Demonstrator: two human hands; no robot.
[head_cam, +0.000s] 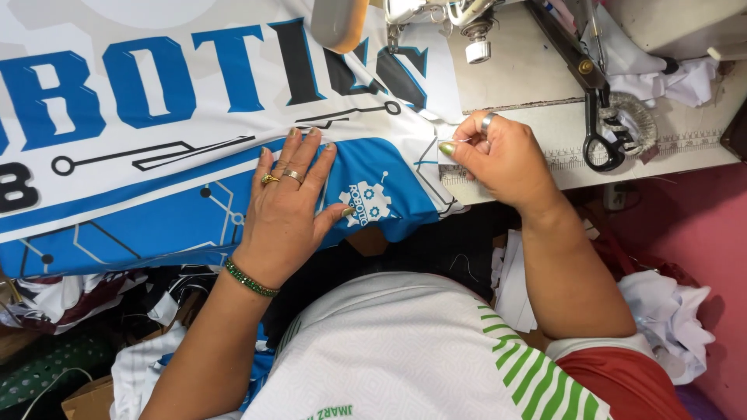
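Observation:
A large white and blue printed fabric (156, 155) lies spread over the sewing table. My left hand (288, 206) rests flat on its blue lower part, fingers apart, pressing it down beside a small white gear print. My right hand (498, 155) pinches the fabric's right corner edge (447, 148) between thumb and fingers, just in front of the sewing machine head (443, 19). A ring sits on one right finger, and rings and a green bracelet are on the left hand and wrist.
Black scissors (599, 101) with a wrapped handle lie on the table (529, 78) to the right, next to white cloth scraps (669, 78). A ruler strip runs along the table's front edge. More fabric pieces (669, 319) hang below on both sides.

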